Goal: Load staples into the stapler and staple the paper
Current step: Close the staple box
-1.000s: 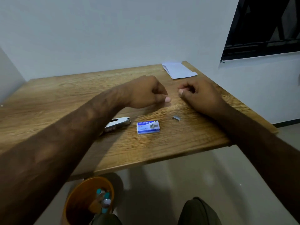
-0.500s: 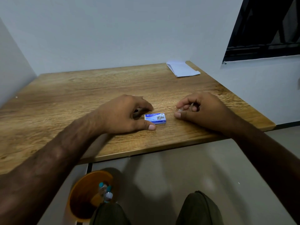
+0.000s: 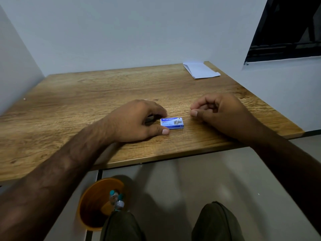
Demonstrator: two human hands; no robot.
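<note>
A small blue staple box point(image 3: 172, 122) lies flat on the wooden table point(image 3: 86, 94) near its front edge. My left hand point(image 3: 135, 120) rests just left of the box, with its fingers curled over the stapler point(image 3: 149, 118); only a dark sliver of the stapler shows, and the thumb tip touches the box's near corner. My right hand point(image 3: 220, 112) sits to the right of the box with fingers curled and thumb pressed to the forefinger; I cannot see what is between them. No loose staple strip is visible. The white paper point(image 3: 201, 71) lies at the far right corner.
An orange bin point(image 3: 93, 204) holding small bottles stands on the floor under the table's front edge. My knees point(image 3: 215, 223) show at the bottom. Walls close the table at the back and left; a dark window point(image 3: 286, 32) is at the upper right.
Both hands came back toward the front edge. My left hand settled over the stapler beside the box. My right hand moved to where a loose staple strip lay, and the strip is now hidden.
</note>
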